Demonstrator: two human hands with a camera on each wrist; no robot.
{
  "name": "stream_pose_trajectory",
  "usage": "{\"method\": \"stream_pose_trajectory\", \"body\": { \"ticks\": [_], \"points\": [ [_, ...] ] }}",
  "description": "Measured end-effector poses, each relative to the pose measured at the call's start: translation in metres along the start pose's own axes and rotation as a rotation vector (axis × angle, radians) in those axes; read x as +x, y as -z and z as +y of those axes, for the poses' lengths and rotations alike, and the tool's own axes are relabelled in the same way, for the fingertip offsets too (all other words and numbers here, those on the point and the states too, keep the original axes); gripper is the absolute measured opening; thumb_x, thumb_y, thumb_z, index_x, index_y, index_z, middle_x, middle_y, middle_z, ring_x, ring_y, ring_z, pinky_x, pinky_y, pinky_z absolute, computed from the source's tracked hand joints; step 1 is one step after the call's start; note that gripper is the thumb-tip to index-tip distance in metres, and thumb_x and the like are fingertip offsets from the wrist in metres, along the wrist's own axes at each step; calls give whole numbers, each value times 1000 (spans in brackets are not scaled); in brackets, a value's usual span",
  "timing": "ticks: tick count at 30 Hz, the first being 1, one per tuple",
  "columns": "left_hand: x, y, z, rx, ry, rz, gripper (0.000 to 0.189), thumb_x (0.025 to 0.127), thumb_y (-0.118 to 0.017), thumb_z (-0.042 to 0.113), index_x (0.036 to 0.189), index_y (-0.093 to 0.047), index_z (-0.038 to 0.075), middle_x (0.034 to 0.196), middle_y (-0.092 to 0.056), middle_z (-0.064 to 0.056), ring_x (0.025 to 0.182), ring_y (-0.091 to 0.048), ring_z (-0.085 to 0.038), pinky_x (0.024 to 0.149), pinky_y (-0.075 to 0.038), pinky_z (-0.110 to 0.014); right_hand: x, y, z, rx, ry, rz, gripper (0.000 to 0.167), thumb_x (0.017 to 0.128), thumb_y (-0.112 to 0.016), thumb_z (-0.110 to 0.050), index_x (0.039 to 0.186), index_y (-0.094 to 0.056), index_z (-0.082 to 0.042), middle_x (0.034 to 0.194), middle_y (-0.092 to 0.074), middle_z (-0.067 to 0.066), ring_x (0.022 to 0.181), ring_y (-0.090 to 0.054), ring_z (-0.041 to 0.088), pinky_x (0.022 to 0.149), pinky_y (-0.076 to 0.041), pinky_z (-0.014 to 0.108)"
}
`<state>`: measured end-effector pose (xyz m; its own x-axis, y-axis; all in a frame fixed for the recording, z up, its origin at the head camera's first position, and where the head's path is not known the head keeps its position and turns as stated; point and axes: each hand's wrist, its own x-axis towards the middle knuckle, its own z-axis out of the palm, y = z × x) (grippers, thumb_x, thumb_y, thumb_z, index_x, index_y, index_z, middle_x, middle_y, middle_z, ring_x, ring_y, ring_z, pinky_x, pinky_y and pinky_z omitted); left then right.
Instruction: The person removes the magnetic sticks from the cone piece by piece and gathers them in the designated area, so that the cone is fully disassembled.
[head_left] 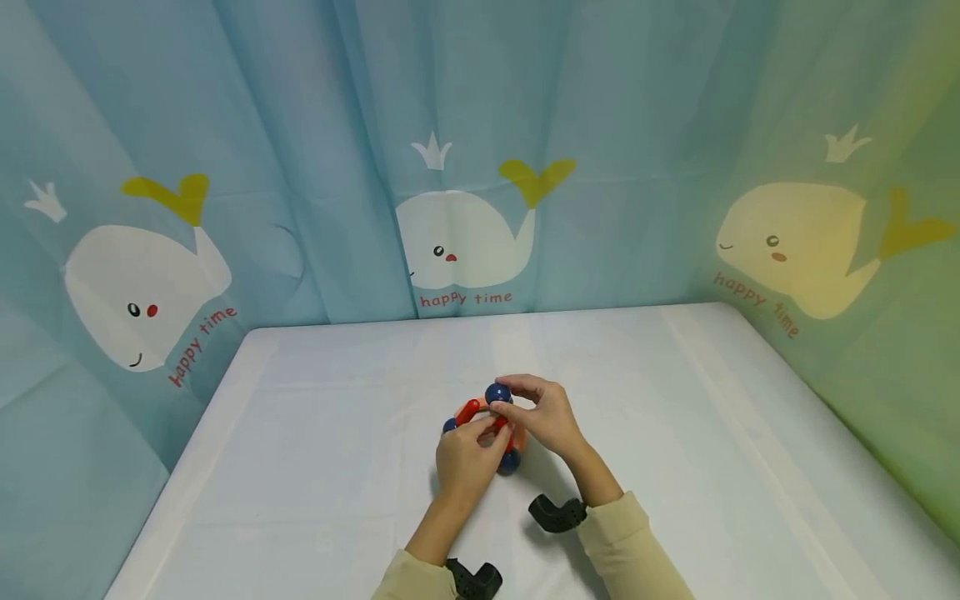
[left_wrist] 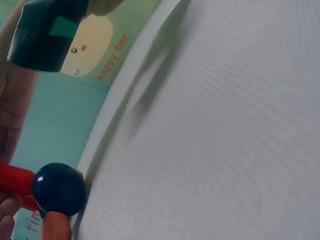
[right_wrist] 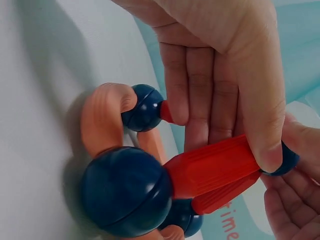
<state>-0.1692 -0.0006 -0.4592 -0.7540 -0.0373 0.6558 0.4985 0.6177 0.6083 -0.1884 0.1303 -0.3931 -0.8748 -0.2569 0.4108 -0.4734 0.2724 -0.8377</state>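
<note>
Handling a ball-and-rod construction toy (right_wrist: 192,177) with two bare hands, over the middle part of a white tabletop (head_left: 337,467). Held the top blue ball (head_left: 498,393) with the right hand (head_left: 547,418), having the thumb clamped at one side of it and the fingertips at the other. Held a red rod (right_wrist: 215,167) with the left hand (head_left: 463,467), clamped just below this ball, and pressed the thumb near the upper end of the rod. Had both hands very near to each other, almost at the same joint. Could not tell the exact contact at this joint, because of the fingers covering it.

Saw lower down three more blue balls: the near blue ball (right_wrist: 126,191), the far blue ball (right_wrist: 142,107) and the third blue ball (right_wrist: 182,220), with curved orange rods (right_wrist: 100,120) among them. Found the red rod slanting up from the near blue ball, and a second red rod (right_wrist: 225,195) just beside it, rising from the third blue ball. Saw only a short red piece (right_wrist: 166,111) at the far blue ball, partly hidden behind the left hand.

Noticed beige sleeves (head_left: 618,521), a black device (head_left: 555,513) at the right wrist and, behind the tabletop, a pale blue curtain (head_left: 637,100) printed with white whales (head_left: 480,237) and the words "happy time".
</note>
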Motion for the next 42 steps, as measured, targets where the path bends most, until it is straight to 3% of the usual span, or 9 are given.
{"method": "stream_pose_trajectory", "body": {
  "ticks": [10,17,24,26,28,31,33,37,42],
  "points": [
    [1,-1,0,-66,-10,-28,19,75,-77,18,86,-74,3,74,-69,-2,62,-65,-7,59,-50,-16,5,5,3,69,-64,-11,32,79,-69,3,107,-60,15,105,-61,27,97,-59,39,88,-42,51],
    [7,8,-1,-29,-3,-113,30,77,-75,29,93,-73,4,78,-70,-2,69,-66,-10,62,-52,-24,10,9,0,51,-96,-21,33,80,-69,0,108,-60,14,105,-62,25,101,-58,38,89,-43,49],
    [22,14,-10,-52,-84,73,40,73,-79,18,105,-67,-1,95,-68,-8,86,-64,-20,75,-51,-34,11,12,0,52,-134,-42,36,80,-69,-1,111,-59,14,107,-61,26,104,-56,39,89,-42,51],
    [27,12,-14,-79,-48,33,50,72,-79,18,114,-62,-2,106,-65,-10,98,-61,-23,84,-48,-38,11,13,0,62,-143,-49,36,81,-68,-1,111,-59,14,108,-61,26,105,-55,40,89,-41,52],
    [32,10,-18,-96,11,-65,57,74,-78,21,122,-57,-1,114,-61,-11,106,-56,-25,91,-44,-41,12,13,-1,63,-147,-56,35,81,-68,-1,112,-58,14,109,-60,27,105,-55,40,89,-42,52],
    [40,4,-26,-81,91,-226,59,77,-74,31,125,-55,2,117,-60,-9,109,-54,-24,92,-42,-41,14,13,-1,59,-144,-56,36,82,-67,0,112,-58,15,110,-59,28,105,-55,40,88,-43,50],
    [45,-1,-31,-79,126,-291,55,79,-72,35,122,-58,4,113,-62,-8,105,-56,-23,90,-43,-40,15,12,0,60,-138,-53,36,82,-67,0,112,-57,16,110,-59,28,104,-56,40,87,-44,48],
    [50,-8,-38,-154,113,-314,39,79,-73,28,110,-66,6,101,-66,-6,93,-61,-20,83,-48,-34,16,12,4,93,-127,-47,35,82,-66,2,112,-56,17,109,-59,29,102,-57,40,85,-46,44],
    [50,-17,-40,-234,45,-246,22,79,-73,19,95,-72,5,91,-69,-5,83,-64,-17,73,-51,-28,17,13,8,95,-106,-41,35,81,-66,3,111,-56,17,108,-59,29,101,-58,39,83,-48,39]
  ]
}}
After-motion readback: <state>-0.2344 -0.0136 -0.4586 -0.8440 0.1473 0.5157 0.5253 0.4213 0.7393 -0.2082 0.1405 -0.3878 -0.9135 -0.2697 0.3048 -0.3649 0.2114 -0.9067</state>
